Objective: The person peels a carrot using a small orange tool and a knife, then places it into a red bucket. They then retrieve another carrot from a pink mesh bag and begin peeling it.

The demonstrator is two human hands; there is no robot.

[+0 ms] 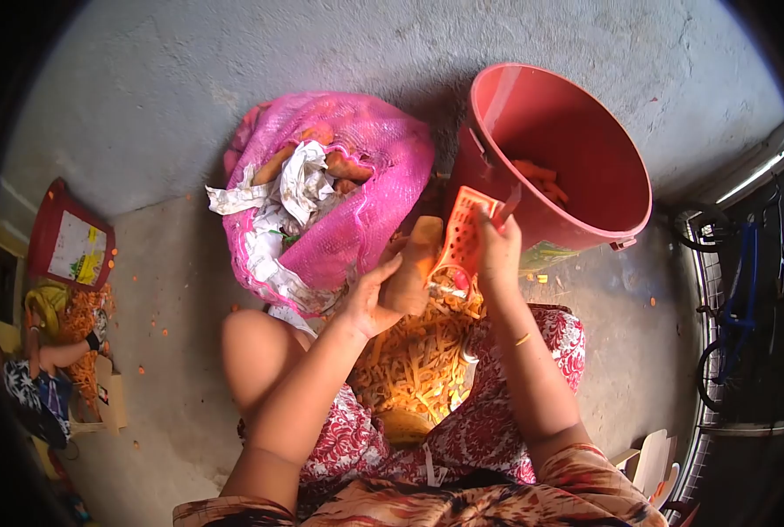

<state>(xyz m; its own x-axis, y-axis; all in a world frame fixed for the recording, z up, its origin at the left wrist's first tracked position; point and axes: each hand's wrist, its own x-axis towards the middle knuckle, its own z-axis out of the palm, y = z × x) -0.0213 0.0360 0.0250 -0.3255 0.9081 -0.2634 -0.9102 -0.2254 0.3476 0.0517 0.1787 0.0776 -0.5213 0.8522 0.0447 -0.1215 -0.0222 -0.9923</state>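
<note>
My left hand (371, 303) is closed around the lower part of a thick carrot (420, 250), which points up and away from me. Part of the carrot's surface is bright orange and part is dull brown. In my right hand (499, 256) is an orange plastic peeler (464, 230) with a perforated body, its forked end close beside the carrot. Directly below both hands lies a heap of orange peelings (420, 356) between my legs.
A pink mesh sack (392, 167) with unpeeled carrots and crumpled white wrapping stands ahead on the left. Ahead on the right, a red bucket (546, 198) holds several peeled carrots. Another person's arm (63, 354) shows at far left near more peelings. A blue bicycle (743, 290) stands at right.
</note>
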